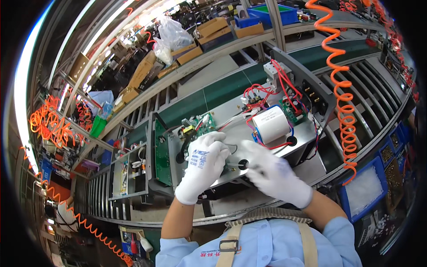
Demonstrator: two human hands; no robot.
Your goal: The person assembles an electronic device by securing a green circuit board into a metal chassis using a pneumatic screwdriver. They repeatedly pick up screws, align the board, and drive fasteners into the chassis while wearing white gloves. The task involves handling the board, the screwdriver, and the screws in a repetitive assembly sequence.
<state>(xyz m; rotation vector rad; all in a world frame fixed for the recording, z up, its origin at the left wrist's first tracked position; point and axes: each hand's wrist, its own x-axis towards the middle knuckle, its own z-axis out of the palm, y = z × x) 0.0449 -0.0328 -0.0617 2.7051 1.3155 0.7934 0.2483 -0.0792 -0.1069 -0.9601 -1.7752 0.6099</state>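
My left hand [204, 158], in a white glove, is over the left part of an open metal chassis [224, 107]. Its fingers are curled together beside a green circuit board [205, 125]; what they hold, if anything, is hidden. To its right my right hand [275, 173], also gloved, is smeared by motion above the chassis's near edge. A thin pale strand [235, 165] shows between the hands, too fine to identify. Beyond my right hand lies a large white cylinder [271, 124], with red wires [258, 94] behind it. A larger green board [162, 153] stands upright at the left side.
The chassis rests on a roller conveyor [100, 193]. Orange coiled air hoses hang at the right [344, 102] and left [55, 127]. At the right a blue bin [364, 189] holds small white parts. Cardboard boxes [144, 71] stand on a far shelf. Another unit's frame [129, 173] sits left.
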